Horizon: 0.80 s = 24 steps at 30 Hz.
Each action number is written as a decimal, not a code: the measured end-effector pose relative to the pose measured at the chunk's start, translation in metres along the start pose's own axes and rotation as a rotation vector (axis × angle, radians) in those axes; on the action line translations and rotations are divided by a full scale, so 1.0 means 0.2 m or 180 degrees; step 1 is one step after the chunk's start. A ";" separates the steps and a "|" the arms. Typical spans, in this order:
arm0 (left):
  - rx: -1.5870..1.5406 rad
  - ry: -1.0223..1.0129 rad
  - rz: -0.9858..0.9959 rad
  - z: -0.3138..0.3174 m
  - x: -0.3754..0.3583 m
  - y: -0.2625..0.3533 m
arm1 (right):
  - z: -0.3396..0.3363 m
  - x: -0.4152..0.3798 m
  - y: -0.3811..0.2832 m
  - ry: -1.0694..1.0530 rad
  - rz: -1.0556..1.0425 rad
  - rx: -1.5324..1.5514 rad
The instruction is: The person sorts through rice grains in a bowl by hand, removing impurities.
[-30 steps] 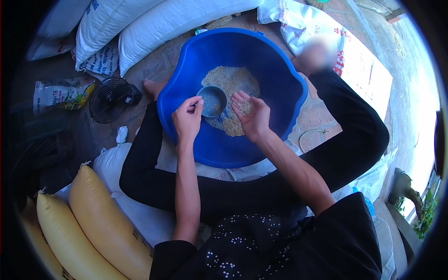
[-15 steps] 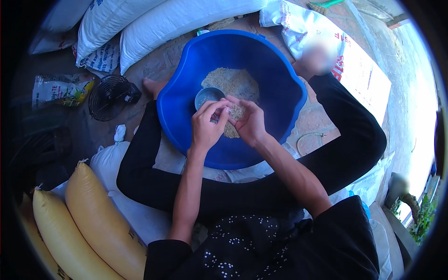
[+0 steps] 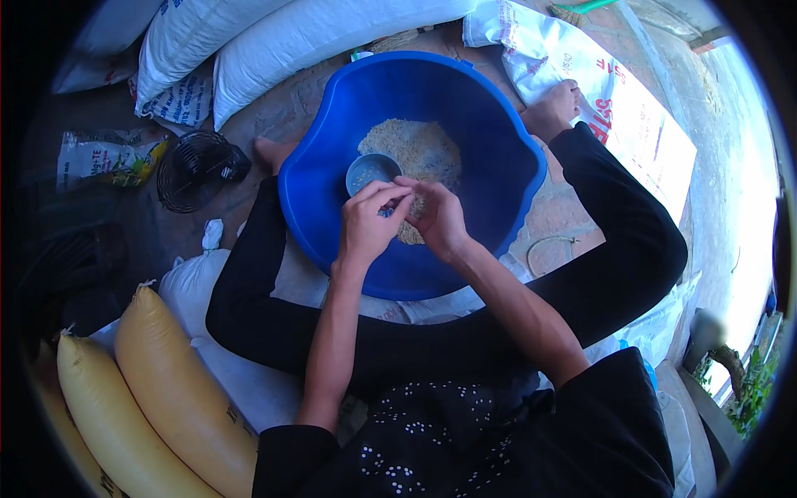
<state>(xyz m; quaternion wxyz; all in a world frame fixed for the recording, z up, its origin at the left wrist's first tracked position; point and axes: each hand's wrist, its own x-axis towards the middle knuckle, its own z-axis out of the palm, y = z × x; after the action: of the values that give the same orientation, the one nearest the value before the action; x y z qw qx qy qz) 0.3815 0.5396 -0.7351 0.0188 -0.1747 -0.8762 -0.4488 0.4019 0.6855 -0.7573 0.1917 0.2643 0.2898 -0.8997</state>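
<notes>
A wide blue basin (image 3: 498,191) sits between my legs, with pale grain (image 3: 415,145) spread over its bottom. Inside it, a small round grey-blue bowl (image 3: 374,168) stands just beyond my fingers, a few grains showing in it. My right hand (image 3: 440,217) is cupped with its palm up, holding a small heap of grain. Close against it, my left hand (image 3: 371,220) has thumb and fingertips pinched together at the edge of that palm; whatever is between them is too small to make out.
White sacks (image 3: 332,50) lie beyond the basin. A black fan (image 3: 199,170) and a printed packet (image 3: 104,158) are on the floor at the left. Yellow sacks (image 3: 174,373) stand at the lower left. A flat white sack (image 3: 639,124) lies at the right near my foot.
My left hand's fingers have drawn closer together and shifted slightly over the right palm. The right hand's fingers have curled inward a little, covering more of the grain.
</notes>
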 end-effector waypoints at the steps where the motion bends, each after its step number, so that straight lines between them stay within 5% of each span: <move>1: -0.0048 -0.0034 -0.0081 0.00 0.00 0.00 | 0.00 0.00 0.00 -0.0009 -0.0007 -0.0018; 9: -0.0597 -0.0083 -0.0376 -0.02 0.02 -0.02 | 0.01 0.00 -0.02 0.0100 -0.0066 0.0426; 15: -0.2031 -0.0161 -0.1016 -0.03 -0.01 0.00 | 0.01 0.00 -0.06 0.0229 0.0021 0.0567; 24: -0.1547 -0.0277 -0.0969 0.13 -0.10 0.16 | -0.07 0.04 -0.08 -0.0093 0.0150 0.1398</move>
<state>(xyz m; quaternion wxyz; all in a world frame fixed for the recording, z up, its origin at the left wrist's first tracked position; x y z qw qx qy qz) 0.4137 0.5723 -0.7303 -0.1288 -0.0597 -0.7590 -0.6354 0.3927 0.7036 -0.7652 0.1548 0.2933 0.0778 -0.9402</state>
